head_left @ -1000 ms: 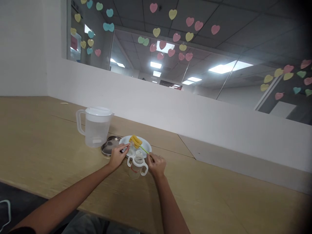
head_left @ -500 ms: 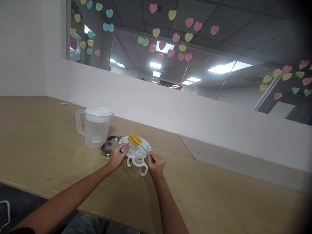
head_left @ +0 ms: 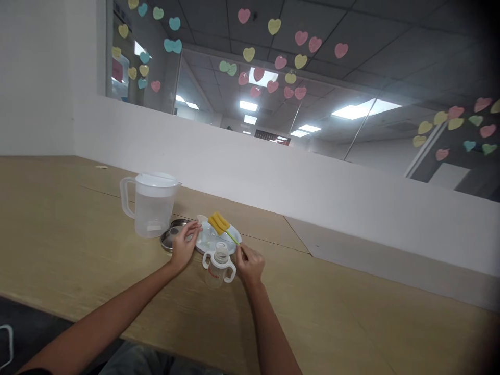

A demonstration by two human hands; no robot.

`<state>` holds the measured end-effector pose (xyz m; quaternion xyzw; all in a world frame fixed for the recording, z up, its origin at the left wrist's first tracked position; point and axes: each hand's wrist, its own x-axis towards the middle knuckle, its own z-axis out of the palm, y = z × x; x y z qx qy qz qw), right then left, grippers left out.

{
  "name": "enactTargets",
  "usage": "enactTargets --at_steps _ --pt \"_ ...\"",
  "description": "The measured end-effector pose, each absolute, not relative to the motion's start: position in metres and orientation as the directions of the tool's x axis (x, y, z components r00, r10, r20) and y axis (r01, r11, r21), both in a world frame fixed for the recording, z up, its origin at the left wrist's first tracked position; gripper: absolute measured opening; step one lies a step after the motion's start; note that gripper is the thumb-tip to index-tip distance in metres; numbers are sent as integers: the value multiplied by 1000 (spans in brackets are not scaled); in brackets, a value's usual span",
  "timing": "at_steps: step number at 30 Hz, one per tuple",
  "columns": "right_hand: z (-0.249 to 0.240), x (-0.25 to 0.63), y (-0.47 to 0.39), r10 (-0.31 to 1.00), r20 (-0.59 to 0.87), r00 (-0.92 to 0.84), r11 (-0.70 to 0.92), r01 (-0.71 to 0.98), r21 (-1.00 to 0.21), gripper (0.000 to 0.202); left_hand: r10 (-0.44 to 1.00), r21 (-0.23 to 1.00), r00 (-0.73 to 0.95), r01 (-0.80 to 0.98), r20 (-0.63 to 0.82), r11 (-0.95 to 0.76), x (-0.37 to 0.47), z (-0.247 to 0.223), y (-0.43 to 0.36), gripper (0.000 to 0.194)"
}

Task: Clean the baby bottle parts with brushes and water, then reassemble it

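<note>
In my right hand [head_left: 250, 263] is the thin green handle of a sponge bottle brush [head_left: 219, 223], its yellow head raised over a white plate [head_left: 235, 233]. My left hand [head_left: 185, 246] is closed at the plate's left side, fingertips pinching a small translucent piece [head_left: 202, 219]; its exact kind is unclear. Just in front of the plate stands an upright, uncapped baby bottle [head_left: 216, 272] with two white side handles and red print. Some clear object lies on the plate, too faint to name.
A lidded translucent pitcher [head_left: 154, 208] stands left of the plate. Between them sits a round metal tray [head_left: 167, 240], partly behind my left hand. A white wall [head_left: 234, 161] with a window above borders the wooden table [head_left: 97, 234] at the back.
My left hand has moved slightly left, away from the sponge head, and the translucent piece now shows at its fingertips. The brush has shifted slightly right; my right hand is nearly still.
</note>
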<state>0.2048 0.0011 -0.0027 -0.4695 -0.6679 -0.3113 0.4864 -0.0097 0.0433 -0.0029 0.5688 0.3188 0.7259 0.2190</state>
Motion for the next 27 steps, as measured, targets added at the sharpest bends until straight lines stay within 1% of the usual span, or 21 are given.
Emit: enactTargets --at_steps 3,6,10,15,17,20,27 --pt "-2 204 0 334 939 -83 352 935 -42 28 629 693 -411 8 660 -721 -22 6 51 34" --pt "-2 203 0 343 935 -94 342 939 -31 30 594 712 -478 99 647 -695 -39 9 61 37" --pt "-2 204 0 338 937 -93 345 938 -31 28 611 728 -398 328 684 -602 -58 0 76 34" --pt "-3 205 2 335 937 -94 329 944 -23 27 662 675 -262 541 702 -501 -66 -13 88 30" --pt "-4 205 2 335 937 -101 322 947 -14 29 681 651 -212 579 701 -490 -67 -15 89 27" --pt "-3 204 2 336 937 -99 315 949 -13 31 693 636 -170 590 701 -498 -67 -17 91 23" --pt "-1 202 0 343 935 -93 322 946 -24 32 707 583 -78 633 703 -509 -62 -19 89 20"
